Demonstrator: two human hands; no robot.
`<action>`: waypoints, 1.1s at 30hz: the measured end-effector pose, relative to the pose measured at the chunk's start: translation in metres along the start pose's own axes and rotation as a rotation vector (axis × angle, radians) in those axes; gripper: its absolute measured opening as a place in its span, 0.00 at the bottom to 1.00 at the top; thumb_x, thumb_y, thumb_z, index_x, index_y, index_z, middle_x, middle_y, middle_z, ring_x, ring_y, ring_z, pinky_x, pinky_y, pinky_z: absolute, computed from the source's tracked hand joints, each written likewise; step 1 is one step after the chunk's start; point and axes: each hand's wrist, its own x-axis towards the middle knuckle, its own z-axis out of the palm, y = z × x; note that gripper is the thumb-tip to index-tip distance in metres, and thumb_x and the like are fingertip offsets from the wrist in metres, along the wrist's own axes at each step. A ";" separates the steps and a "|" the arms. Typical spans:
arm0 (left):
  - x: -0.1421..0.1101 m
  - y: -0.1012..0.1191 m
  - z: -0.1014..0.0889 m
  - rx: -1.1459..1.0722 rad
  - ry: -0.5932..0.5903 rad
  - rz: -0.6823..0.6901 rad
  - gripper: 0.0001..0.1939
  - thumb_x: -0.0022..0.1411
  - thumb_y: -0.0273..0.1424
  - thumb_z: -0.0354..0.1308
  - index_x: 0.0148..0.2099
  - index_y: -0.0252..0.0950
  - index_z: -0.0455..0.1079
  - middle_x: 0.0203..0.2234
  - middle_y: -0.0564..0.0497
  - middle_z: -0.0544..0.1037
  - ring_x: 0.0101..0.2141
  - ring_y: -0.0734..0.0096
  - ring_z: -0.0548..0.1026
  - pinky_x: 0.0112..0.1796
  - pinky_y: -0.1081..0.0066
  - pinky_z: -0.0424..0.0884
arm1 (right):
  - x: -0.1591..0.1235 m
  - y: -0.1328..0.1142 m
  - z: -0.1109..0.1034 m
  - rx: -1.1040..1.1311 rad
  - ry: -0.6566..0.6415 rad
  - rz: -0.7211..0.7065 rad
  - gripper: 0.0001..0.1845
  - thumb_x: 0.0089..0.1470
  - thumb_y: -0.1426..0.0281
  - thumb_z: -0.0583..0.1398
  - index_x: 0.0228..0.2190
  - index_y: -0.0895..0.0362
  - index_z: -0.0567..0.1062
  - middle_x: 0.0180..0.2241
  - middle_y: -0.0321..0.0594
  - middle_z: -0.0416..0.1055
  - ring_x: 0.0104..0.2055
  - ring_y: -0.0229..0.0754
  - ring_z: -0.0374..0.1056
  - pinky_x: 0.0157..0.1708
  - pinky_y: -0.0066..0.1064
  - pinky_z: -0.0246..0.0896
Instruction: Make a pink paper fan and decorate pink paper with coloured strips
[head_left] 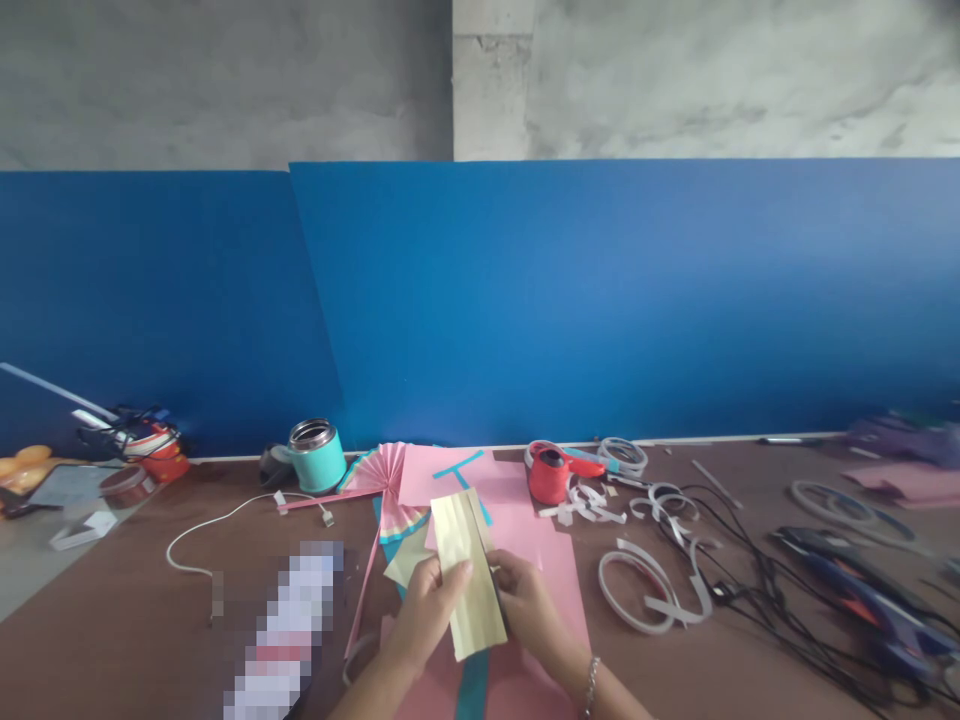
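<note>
My left hand is closed on a pale yellow folded paper, with the thumb lying across its front. Creases run lengthwise down this paper, and it is held tilted over the table. At its right edge my right hand is closed, fingers pinching the side. Below both hands lie pink paper sheets with teal strips on them. Just beyond, to the left, is a pink pleated paper fan with a teal and yellow border.
A teal metal cup stands at the back left, near a white cable. To the right are a red object, curled white strips, black cables and a dark blue tool. A blue panel rises behind.
</note>
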 end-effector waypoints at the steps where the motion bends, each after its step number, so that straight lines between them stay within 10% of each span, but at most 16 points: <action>1: 0.000 0.000 0.000 0.004 -0.001 -0.002 0.26 0.47 0.50 0.60 0.36 0.30 0.74 0.23 0.48 0.77 0.30 0.60 0.74 0.31 0.69 0.68 | 0.000 0.000 0.000 0.006 0.000 0.002 0.18 0.38 0.61 0.67 0.30 0.59 0.76 0.20 0.37 0.73 0.20 0.40 0.67 0.21 0.29 0.60; 19: -0.003 0.002 0.003 -0.026 -0.043 -0.018 0.22 0.50 0.47 0.59 0.37 0.31 0.74 0.24 0.49 0.77 0.31 0.60 0.75 0.32 0.69 0.68 | -0.001 -0.002 0.000 -0.048 0.010 0.014 0.19 0.38 0.57 0.66 0.30 0.58 0.76 0.20 0.38 0.73 0.22 0.41 0.68 0.22 0.30 0.62; 33: 0.002 -0.007 0.000 0.034 0.013 -0.027 0.21 0.51 0.48 0.58 0.29 0.33 0.70 0.18 0.53 0.71 0.25 0.66 0.71 0.27 0.71 0.63 | 0.007 0.010 -0.009 0.011 0.055 0.110 0.15 0.36 0.66 0.63 0.29 0.59 0.70 0.13 0.26 0.62 0.14 0.29 0.55 0.15 0.22 0.45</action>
